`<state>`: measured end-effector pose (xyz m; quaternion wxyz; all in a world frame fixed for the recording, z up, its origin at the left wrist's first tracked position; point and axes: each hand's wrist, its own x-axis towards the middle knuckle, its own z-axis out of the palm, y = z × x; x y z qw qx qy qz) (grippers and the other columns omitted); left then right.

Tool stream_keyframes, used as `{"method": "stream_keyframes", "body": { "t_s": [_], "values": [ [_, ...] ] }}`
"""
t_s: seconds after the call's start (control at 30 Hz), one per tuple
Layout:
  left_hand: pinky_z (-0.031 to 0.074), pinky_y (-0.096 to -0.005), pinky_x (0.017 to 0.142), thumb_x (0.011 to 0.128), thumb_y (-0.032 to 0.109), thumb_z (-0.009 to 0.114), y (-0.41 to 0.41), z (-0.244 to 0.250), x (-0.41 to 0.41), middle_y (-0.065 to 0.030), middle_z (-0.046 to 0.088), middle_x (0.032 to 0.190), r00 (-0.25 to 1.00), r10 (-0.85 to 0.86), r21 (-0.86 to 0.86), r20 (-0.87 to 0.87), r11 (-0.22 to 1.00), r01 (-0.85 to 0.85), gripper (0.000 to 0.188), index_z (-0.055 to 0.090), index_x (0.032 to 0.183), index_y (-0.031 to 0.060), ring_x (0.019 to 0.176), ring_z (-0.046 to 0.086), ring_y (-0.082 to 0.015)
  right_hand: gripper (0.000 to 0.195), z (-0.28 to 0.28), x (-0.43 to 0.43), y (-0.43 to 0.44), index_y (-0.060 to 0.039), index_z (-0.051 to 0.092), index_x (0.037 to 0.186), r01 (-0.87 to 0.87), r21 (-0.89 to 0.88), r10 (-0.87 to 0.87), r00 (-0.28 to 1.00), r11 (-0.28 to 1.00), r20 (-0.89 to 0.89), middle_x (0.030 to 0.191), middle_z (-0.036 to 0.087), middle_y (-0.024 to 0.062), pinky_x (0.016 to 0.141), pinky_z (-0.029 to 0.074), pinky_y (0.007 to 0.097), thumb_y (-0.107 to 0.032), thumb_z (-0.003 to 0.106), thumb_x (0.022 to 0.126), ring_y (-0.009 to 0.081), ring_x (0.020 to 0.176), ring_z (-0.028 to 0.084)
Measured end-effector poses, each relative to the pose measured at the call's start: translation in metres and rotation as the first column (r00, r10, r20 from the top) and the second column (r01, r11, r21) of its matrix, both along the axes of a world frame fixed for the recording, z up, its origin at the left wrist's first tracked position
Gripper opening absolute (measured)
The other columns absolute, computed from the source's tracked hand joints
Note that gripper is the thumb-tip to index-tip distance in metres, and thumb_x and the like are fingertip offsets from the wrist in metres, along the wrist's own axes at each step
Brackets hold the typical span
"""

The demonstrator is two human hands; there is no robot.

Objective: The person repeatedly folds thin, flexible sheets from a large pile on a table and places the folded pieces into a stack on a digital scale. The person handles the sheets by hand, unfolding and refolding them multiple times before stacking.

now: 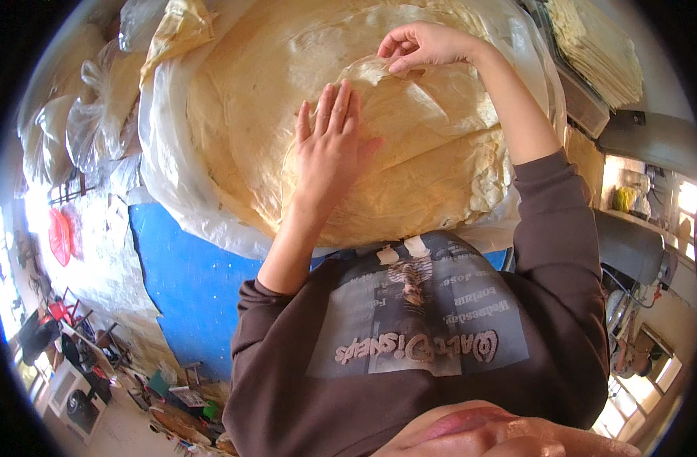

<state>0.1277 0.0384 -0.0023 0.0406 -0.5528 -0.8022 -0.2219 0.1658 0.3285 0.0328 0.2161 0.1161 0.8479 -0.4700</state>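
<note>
A large round stack of thin, tan flatbreads (240, 108) lies before me on clear plastic sheeting (171, 165). My left hand (330, 134) rests palm down on the stack, fingers spread and pointing away from me. Farther off and to the right, my right hand (428, 48) pinches the raised edge of the top flatbread (422, 154) between thumb and fingers. That layer is creased and partly folded, its right side crumpled. What lies beneath the left palm is hidden.
A blue board (188, 274) shows below the plastic at left. Plastic bags (103, 108) of flatbread stand at far left. Folded sheets (599, 51) are piled at upper right, beside a clear bin (582, 103). A grey cylindrical machine (628, 245) sits at right.
</note>
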Motion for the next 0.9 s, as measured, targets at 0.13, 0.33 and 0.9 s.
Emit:
{"method": "stream_keyframes", "body": {
  "t_s": [0.13, 0.33, 0.9],
  "values": [
    [0.027, -0.0498, 0.118, 0.089, 0.040, 0.067, -0.007, -0.010, -0.003, -0.0097, 0.042, 0.156, 1.000, -0.008, 0.022, 0.001, 1.000, 0.008, 0.068, 0.049, 0.145, 0.0060, 0.145, 0.037, -0.0288, 0.036, -0.012, 0.013, 0.011, -0.0068, 0.067, 0.114, 0.138, -0.034, -0.140, 0.987, 0.990, -0.077, 0.105, 0.072, 0.0030, 0.081, 0.052, 0.0290, -0.030, 0.077, 0.088, 0.0103, 0.092, 0.066],
    [0.026, -0.0496, 0.118, 0.090, 0.040, 0.067, -0.007, -0.013, -0.002, -0.0089, 0.043, 0.155, 1.000, 0.005, 0.027, 0.007, 1.000, -0.005, 0.066, 0.050, 0.145, 0.0091, 0.145, 0.037, -0.0279, 0.029, -0.024, 0.026, 0.010, -0.0069, 0.067, 0.113, 0.372, 0.099, -0.330, 0.897, 0.923, -0.296, 0.102, 0.072, 0.0021, 0.081, 0.053, 0.0322, -0.027, 0.072, 0.093, 0.0125, 0.092, 0.067],
    [0.018, -0.0512, 0.121, 0.092, 0.048, 0.062, -0.064, -0.010, -0.019, -0.0115, 0.032, 0.161, 0.998, 0.065, -0.109, 0.000, 0.992, -0.065, 0.082, 0.030, 0.156, 0.0059, 0.150, 0.029, -0.0290, 0.057, -0.046, 0.099, -0.101, -0.0109, 0.039, 0.151, 0.492, 0.626, -0.081, 0.821, 0.605, -0.566, 0.157, 0.038, 0.0071, 0.118, 0.032, 0.0455, -0.036, 0.054, 0.102, 0.0286, 0.147, 0.033]
  ]
}}
